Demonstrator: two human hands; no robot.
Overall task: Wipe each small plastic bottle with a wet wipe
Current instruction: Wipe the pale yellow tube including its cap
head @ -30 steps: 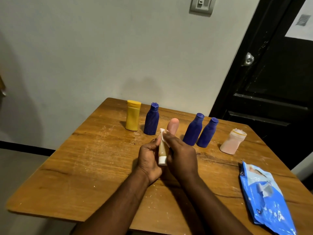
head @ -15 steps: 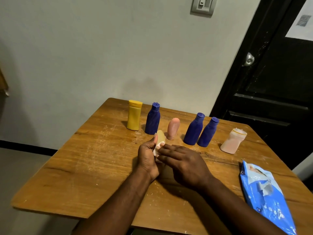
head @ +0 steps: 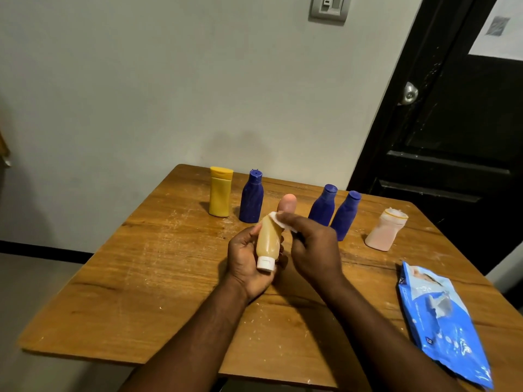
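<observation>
Over the wooden table (head: 141,278): 7 bottles – 1 tan bottle (head: 267,239) in hand; 3 blue bottles (head: 251,202), 1 yellow bottle (head: 220,193), 2 pink bottles (head: 382,233) standing behind. 1 wet wipe (head: 278,220), 1 blue wipes pack (head: 441,329). Middle pink one half hidden by right hand (head: 314,250); wipe mostly covered. Grip: left hand (head: 246,256) holds tan bottle, long axis near-far, white cap (head: 266,263) toward the person; right hand pinches wipe on its far end.

Most of the wet wipe (head: 276,219) is hidden under the fingers of the right hand (head: 314,247); just a white bit shows. The pink bottle (head: 287,201) has its lower half hidden behind the tan bottle (head: 267,239). The words on the blue wipes pack (head: 441,329) are too small to read. The wall switch (head: 329,8) is cut off by the top edge
</observation>
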